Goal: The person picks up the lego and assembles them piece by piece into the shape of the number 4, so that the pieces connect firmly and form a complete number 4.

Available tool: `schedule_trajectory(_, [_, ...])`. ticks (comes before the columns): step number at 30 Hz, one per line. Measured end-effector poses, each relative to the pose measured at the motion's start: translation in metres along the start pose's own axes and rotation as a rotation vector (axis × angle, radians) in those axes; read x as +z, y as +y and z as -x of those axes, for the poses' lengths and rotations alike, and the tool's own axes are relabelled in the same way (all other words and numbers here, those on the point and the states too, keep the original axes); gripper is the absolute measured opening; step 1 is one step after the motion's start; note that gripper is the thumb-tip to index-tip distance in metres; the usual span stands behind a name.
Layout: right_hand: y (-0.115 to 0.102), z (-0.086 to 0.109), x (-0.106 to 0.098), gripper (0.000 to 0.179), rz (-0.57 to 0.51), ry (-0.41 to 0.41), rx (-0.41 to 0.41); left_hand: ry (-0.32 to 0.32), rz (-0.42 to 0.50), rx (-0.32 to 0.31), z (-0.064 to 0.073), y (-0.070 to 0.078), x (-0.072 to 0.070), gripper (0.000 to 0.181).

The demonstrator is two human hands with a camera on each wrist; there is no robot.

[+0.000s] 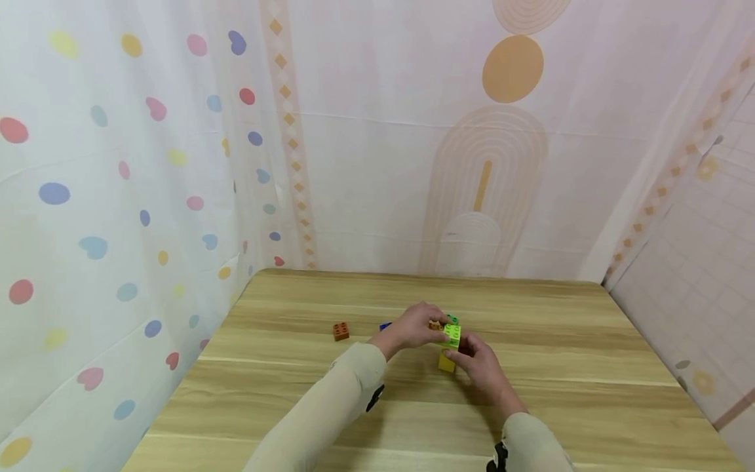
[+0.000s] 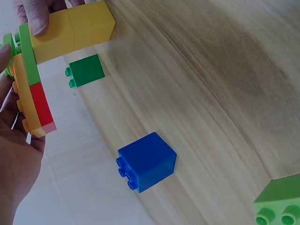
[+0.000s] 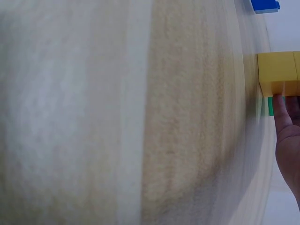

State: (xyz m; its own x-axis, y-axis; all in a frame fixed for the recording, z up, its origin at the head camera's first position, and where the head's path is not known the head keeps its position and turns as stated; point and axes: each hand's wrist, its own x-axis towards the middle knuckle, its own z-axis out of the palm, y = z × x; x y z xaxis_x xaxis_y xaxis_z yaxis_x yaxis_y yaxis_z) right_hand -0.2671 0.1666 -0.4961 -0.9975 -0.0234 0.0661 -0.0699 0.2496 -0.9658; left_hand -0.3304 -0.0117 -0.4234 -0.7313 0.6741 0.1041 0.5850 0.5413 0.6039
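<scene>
The yellow bricks (image 2: 84, 28), orange brick (image 2: 26, 96) and red brick (image 2: 42, 105) are plain, the curtain (image 1: 118, 190) multicolour-dotted.

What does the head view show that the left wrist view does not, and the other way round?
Only head: the reddish-brown brick on the table, the dotted curtain and both sleeves.

Only left wrist: the red brick beside the orange one, and a loose light green brick, cut off at the frame's edge.

Both: the left hand, right hand, yellow brick stack, orange brick, blue brick, dark green brick and wooden table.
</scene>
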Motion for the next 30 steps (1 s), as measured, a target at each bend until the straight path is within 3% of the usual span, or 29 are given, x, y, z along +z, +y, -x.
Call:
schedule_trajectory(17, [0.0006,0.0032,0.0002,0.037,-0.034,-0.009,0.032,-0.054,-0.001,-0.009,0.0005,0.0013,0.0024,0.031])
schedule_trajectory(20, [0.0008,0.0032,0.0003,0.037,-0.025,-0.006,0.036,-0.069,-0.032,0.009,-0.0006,-0.0001,0.0025,0.031])
schedule_trajectory(27, [-0.0024,0.0033,0.0003,0.035,-0.013,-0.022,0.042,-0.110,-0.218,0.035,-0.0005,0.0022,-0.0008,0.035])
schedule_trajectory(30, [-0.0023,0.0021,-0.0005,0.035,-0.009,-0.021,0.040,-0.115,-0.255,0.034,0.0002,0.0042,-0.0015,0.036])
